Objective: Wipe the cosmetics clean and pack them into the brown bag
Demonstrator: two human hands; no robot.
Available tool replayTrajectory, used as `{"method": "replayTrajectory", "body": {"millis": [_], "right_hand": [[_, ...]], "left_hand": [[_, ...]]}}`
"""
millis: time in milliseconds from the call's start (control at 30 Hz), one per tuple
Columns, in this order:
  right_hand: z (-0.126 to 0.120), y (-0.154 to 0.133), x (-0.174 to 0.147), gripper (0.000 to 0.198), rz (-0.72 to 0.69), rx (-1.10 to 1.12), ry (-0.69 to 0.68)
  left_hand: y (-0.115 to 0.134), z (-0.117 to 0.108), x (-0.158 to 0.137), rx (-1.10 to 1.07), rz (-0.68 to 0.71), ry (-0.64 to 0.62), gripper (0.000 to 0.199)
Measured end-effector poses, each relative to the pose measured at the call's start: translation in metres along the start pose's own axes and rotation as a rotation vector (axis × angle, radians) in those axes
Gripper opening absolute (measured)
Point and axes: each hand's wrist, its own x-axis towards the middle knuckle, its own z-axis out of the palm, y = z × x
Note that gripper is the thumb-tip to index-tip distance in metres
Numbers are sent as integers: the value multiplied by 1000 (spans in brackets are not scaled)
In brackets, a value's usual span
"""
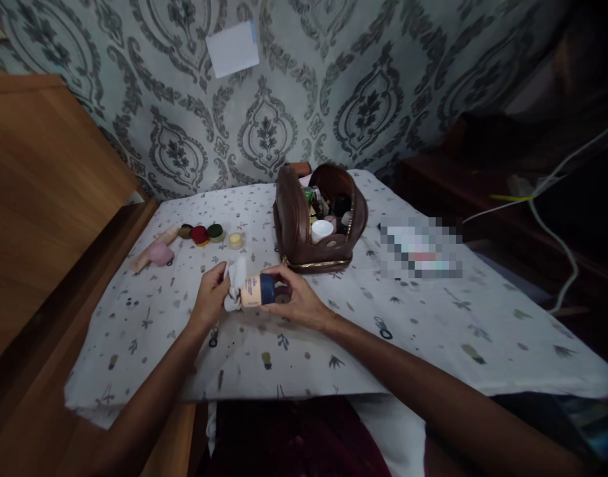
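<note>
Blue-capped bottle lies sideways in right-hand fingers, touching white cloth.

My bare left forearm slants up from the lower left and my right forearm reaches in from the lower right, both angled toward each other. My left hand is curled in a closed pinch. My right hand bends into a C, fingertips gripping, palm hollow. The two sit near each other, about level.
</note>
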Motion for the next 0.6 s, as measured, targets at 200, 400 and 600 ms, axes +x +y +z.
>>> {"method": "replayTrajectory", "body": {"millis": [200, 400, 600], "right_hand": [[-4, -16, -3, 57, -137, -55, 96], [-37, -69, -12, 54, -436, -351, 185], [-119, -106, 4, 52, -362, -346, 481]], "left_hand": [[2, 4, -14, 94, 47, -9, 25], [-12, -1, -3, 305, 90, -217, 31], [-33, 7, -2, 565, 174, -90, 32]]}}
